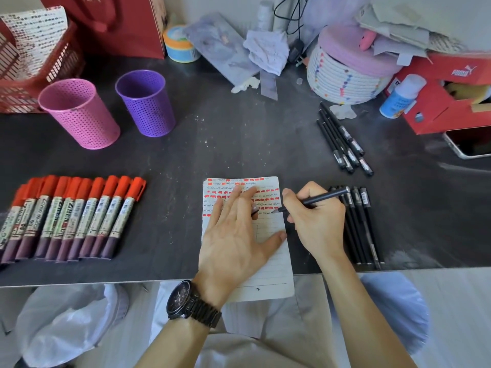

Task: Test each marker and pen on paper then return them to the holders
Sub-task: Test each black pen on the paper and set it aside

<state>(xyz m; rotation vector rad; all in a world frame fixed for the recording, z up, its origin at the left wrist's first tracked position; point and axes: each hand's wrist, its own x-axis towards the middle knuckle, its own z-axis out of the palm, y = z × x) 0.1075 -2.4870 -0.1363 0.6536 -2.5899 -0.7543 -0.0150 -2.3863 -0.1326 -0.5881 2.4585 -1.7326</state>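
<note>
Pen [313,200] pinched low on its barrel in my right hand [316,221], tip at the paper [268,261]; it seems light, stiff, slick, so I grip near the tip while my left hand [233,235] lies flat, fingers spread, holding the sheet

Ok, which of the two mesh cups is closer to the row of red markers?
The pink cup, the left one. It stands just above the red markers, while the purple cup sits further right and further back.
</note>
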